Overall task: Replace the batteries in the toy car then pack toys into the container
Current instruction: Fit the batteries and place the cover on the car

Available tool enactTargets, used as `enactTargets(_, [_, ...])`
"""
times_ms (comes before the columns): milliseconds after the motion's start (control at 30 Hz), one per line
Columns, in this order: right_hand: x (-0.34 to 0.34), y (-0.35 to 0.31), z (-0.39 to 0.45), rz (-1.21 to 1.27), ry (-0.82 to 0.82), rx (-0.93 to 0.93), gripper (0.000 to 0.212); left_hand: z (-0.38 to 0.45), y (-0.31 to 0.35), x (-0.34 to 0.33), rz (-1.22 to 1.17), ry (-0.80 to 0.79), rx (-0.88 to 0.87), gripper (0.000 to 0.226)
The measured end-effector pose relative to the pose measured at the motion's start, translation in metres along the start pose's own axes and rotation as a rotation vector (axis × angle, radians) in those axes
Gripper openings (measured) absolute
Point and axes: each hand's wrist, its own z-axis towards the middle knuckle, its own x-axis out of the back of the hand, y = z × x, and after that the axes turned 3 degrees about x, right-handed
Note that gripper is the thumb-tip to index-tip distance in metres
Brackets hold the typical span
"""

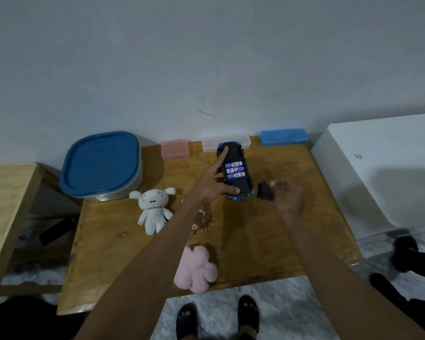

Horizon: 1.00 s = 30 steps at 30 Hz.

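Observation:
A black and blue toy car (241,182) lies upside down on the wooden table (268,241), its battery bay uncovered with three batteries (235,170) inside. My left hand (212,185) grips the car, index finger along its far end and thumb at its near end. My right hand (288,195) holds the black battery cover (266,192) just right of the car. A grey container with a blue lid (101,164) stands at the table's back left. A white plush (152,207), a pink plush (196,268) and a small brown toy (197,220), partly hidden by my arm, lie on the table.
Pink (175,148), clear (210,143) and blue (284,136) small boxes line the back edge against the wall. A white appliance (383,173) stands at the right, a second wooden table (8,192) at the left. My feet (219,320) show below the front edge.

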Motion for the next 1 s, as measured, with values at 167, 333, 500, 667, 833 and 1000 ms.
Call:
enactTargets(167, [0.012, -0.071, 0.017, 0.257, 0.054, 0.121, 0.016, -0.001, 0.004, 0.008, 0.002, 0.004, -0.018, 0.119])
enactTargets(333, [0.004, -0.105, 0.020, 0.309, -0.272, 0.205, 0.014, -0.002, 0.006, 0.011, -0.017, -0.006, -0.029, 0.116])
enactTargets(500, [-0.008, -0.108, 0.016, 0.225, -0.450, 0.240, 0.012, -0.003, 0.004, 0.016, -0.012, -0.008, -0.046, 0.116])
enactTargets(667, [-0.013, -0.104, 0.013, 0.154, -0.468, 0.301, 0.009, -0.004, 0.003, 0.023, 0.006, -0.017, -0.032, 0.116])
enactTargets(833, [-0.016, -0.106, 0.011, 0.125, -0.483, 0.320, 0.014, -0.003, 0.003, 0.026, 0.053, -0.025, -0.022, 0.116])
enactTargets(1000, [-0.018, -0.106, 0.014, 0.095, -0.482, 0.328, 0.012, -0.006, 0.007, 0.028, 0.055, -0.034, -0.023, 0.113])
